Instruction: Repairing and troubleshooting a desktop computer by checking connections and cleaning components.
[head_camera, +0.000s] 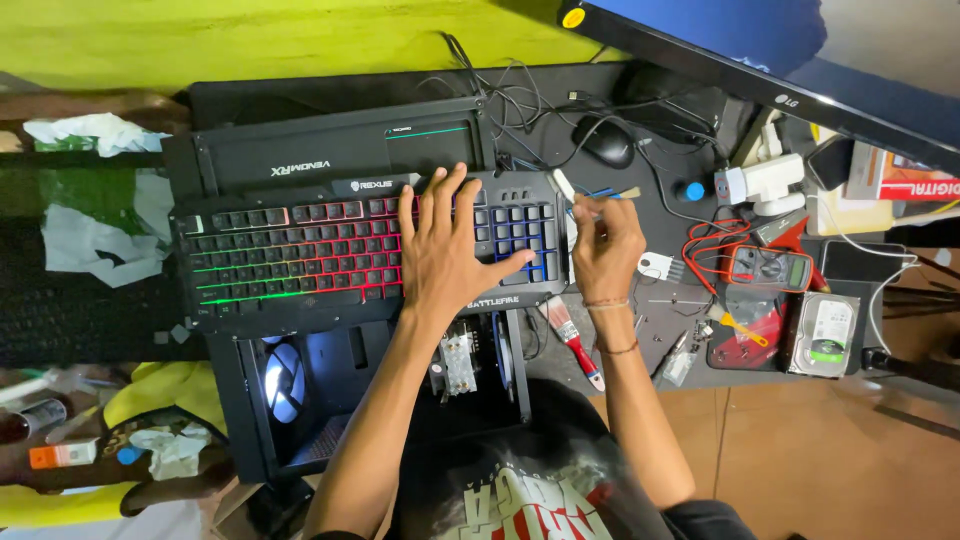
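My left hand (445, 245) lies flat and spread on a backlit keyboard (300, 255), covering keys near its right-centre. The keyboard glows in rainbow colours and rests on top of an open black computer case (330, 400). My right hand (605, 235) hovers just past the keyboard's right edge, fingers pinched around a thin blue-handled tool (598, 193) with a pale tip. Inside the case a lit white fan (285, 380) and a metal cooler (458, 355) show below the keyboard.
A second keyboard box (330, 150) lies behind. A red-handled brush (572, 338), multimeter (768, 267) with red leads, hard drive (828, 333), black mouse (605, 140), tangled cables and a monitor (760, 60) crowd the right. Crumpled paper (95, 130) lies at left.
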